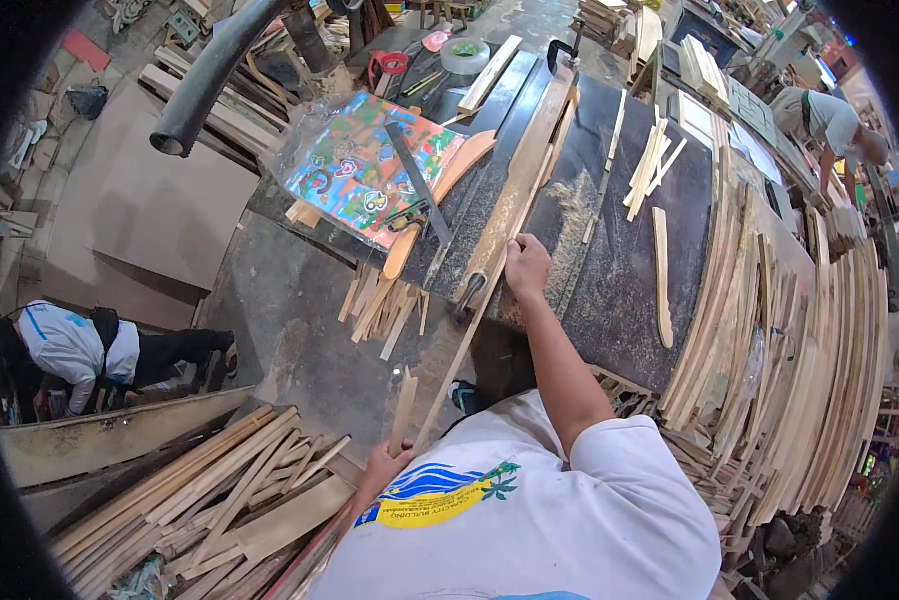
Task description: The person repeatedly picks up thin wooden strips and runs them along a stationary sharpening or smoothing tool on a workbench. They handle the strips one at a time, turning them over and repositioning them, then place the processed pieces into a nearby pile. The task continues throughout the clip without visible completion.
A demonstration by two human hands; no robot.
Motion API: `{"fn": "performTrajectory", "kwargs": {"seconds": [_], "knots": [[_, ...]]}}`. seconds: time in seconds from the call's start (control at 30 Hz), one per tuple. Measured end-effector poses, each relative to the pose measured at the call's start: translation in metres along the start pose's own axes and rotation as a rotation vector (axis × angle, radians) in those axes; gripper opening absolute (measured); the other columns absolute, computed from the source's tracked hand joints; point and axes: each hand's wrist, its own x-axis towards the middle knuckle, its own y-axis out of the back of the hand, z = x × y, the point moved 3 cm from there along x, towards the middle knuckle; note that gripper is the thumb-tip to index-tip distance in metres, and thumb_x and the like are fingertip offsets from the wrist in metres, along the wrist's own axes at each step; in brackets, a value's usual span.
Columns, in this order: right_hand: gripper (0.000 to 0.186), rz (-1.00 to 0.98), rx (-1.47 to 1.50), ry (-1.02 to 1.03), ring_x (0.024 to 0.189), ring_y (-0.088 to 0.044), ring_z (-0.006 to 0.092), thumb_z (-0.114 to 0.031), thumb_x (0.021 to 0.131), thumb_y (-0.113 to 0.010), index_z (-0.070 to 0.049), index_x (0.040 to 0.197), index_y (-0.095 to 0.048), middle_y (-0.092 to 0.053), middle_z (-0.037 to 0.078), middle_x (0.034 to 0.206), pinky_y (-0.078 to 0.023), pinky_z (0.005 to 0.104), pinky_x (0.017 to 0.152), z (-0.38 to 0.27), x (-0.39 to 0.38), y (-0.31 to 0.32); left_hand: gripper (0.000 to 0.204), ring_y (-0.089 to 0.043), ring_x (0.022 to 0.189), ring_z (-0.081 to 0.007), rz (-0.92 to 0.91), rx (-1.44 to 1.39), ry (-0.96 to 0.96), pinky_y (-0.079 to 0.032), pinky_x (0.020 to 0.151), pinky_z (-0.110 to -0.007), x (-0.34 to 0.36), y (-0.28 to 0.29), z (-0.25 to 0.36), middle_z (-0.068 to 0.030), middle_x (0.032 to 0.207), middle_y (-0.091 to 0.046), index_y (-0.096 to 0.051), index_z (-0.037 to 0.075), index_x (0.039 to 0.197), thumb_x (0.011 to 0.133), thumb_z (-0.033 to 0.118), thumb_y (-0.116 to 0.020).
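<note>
A long thin wood strip (454,372) runs from beside my body along a clamped board (509,200) on the dark worktable. My right hand (526,265) is closed on the strip beside that board, just beyond a metal clamp (469,293) at its near end. Low by my left side, my left hand (387,461) grips a shorter pale wood piece (403,408), with the long strip's near end close by it. Sawdust (574,210) lies right of the board, and a colourful printed sheet (344,160) with a metal bar (414,170) is to its left.
Timber stacks surround me at right (819,370) and lower left (219,500). Loose strips (652,165) lie on the table. A metal pipe (204,85) juts in from the top left. One person (99,350) bends at the left; another (829,125) works at the right.
</note>
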Motion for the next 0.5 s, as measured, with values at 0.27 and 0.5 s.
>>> {"fn": "performTrajectory", "kwargs": {"seconds": [0.27,0.5], "knots": [[0.023,0.023,0.02,-0.016,0.104,-0.071,0.0395,-0.025,0.096,-0.069,-0.007,0.11,-0.076,-0.076,0.018,0.106,-0.053,0.0489,0.093,0.0,0.032,-0.001,0.025,-0.067,0.07,-0.0115,0.174,-0.056,-0.062,-0.055,0.065,-0.03,0.029,-0.021,-0.007,-0.0044,0.081,-0.073,-0.073,0.002,0.098,0.085,0.02,-0.086],[0.025,0.042,-0.015,-0.072,0.105,-0.072,0.0389,-0.029,0.096,-0.069,-0.01,0.109,-0.078,-0.076,0.017,0.109,-0.054,0.049,0.093,-0.002,0.071,-0.002,0.033,-0.058,0.051,-0.0124,0.161,-0.291,-0.061,-0.047,0.046,-0.028,0.043,-0.044,0.026,-0.0013,0.068,-0.063,-0.065,0.003,0.105,0.089,0.021,-0.088]]}}
